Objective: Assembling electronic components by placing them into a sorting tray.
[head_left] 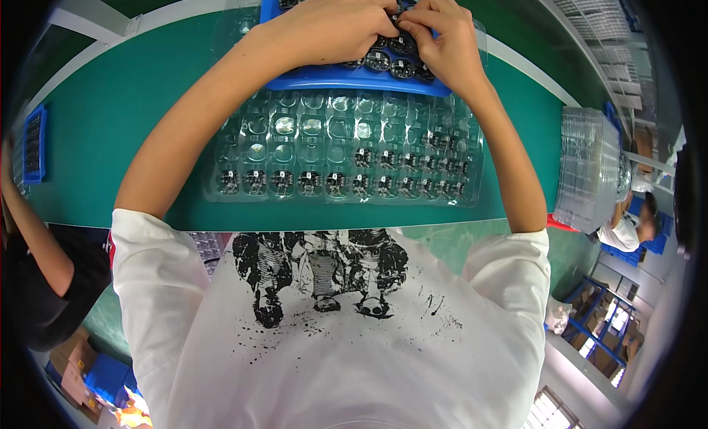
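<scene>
At the far edge of the bench, a blue tray (354,84) holds several round black parts with small pale components (378,60). Both my hands are over this tray, fingertips close together. My left hand (346,25) has its fingers bent and closed, and what lies between them is hidden. Thumb and fingers of my right hand (444,44) are pinched together on something too small to name. Nearer to me lies a clear plastic blister tray (338,127). Small dark circuit pieces (310,182) fill its near row and part of its right side; other pockets are bare.
The bench has a green top (125,127). A tall stack of clear plastic trays (586,167) stands at its right end. A small blue tray (34,145) sits at far left, beside another person's arm (40,234). Someone else sits at the far right.
</scene>
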The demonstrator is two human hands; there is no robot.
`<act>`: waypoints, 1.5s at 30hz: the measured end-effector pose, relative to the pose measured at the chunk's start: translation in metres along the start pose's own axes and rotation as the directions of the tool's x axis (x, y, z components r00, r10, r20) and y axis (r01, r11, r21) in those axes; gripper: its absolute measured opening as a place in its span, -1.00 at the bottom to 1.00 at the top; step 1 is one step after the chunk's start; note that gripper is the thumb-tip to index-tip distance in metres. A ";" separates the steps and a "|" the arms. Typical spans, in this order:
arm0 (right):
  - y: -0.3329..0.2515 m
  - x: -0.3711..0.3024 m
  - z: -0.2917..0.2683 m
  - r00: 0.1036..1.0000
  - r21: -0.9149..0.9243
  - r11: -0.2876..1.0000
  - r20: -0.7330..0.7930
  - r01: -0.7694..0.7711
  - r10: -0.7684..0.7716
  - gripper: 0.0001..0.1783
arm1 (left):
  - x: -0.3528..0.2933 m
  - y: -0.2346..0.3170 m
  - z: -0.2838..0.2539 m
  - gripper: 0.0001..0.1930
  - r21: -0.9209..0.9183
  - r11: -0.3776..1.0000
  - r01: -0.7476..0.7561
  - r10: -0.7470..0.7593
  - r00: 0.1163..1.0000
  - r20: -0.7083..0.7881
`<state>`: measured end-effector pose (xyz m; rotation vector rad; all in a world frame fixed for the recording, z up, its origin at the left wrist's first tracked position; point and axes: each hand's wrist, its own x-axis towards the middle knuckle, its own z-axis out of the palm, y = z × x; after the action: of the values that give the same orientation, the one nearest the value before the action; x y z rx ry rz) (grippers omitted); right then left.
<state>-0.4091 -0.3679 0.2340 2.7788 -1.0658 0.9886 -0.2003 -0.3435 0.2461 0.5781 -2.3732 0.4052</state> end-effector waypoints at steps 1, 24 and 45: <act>0.000 0.000 0.000 1.000 0.000 1.000 0.001 0.001 -0.001 -0.93 | 0.000 0.000 -0.001 -0.74 -0.016 1.000 0.001 -0.001 1.000 -0.006; -0.003 0.002 -0.002 0.998 -0.095 0.994 0.045 0.056 -0.052 -0.95 | 0.014 -0.011 -0.011 -0.81 -0.245 0.946 0.212 -0.095 0.905 0.415; -0.013 0.022 -0.013 0.992 0.035 0.999 0.119 0.036 -0.040 -0.88 | -0.016 -0.024 -0.054 -0.86 -0.171 0.883 0.437 -0.375 0.876 0.302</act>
<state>-0.3963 -0.3680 0.2596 2.9064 -1.0138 0.8527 -0.1492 -0.3362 0.2785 1.0473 -2.4061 -0.1525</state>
